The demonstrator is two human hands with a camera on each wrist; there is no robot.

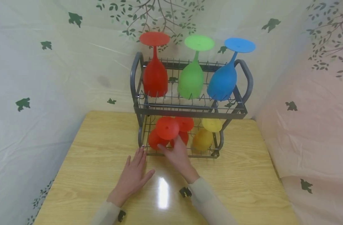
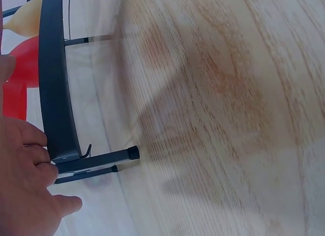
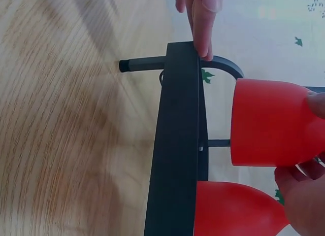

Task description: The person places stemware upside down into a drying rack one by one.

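My right hand (image 1: 178,156) grips an upside-down red plastic wine glass (image 1: 167,127) at the left of the lower tier of a dark two-tier dish rack (image 1: 191,112). In the right wrist view, thumb and fingers hold the narrowing end of its bowl (image 3: 269,124), whose rim stands off the rack's front bar (image 3: 175,139). Another red wine glass (image 1: 186,124) is right beside it, partly hidden. My left hand (image 1: 132,178) rests its fingertips on the lower front left corner of the rack, thumb spread away.
An inverted yellow wine glass (image 1: 203,139) sits at the lower tier's right. The upper tier carries inverted red (image 1: 155,78), green (image 1: 190,80) and blue (image 1: 222,82) wine glasses. The rack stands at the back of a wooden table (image 1: 104,134), before a leaf-patterned cloth (image 1: 109,84).
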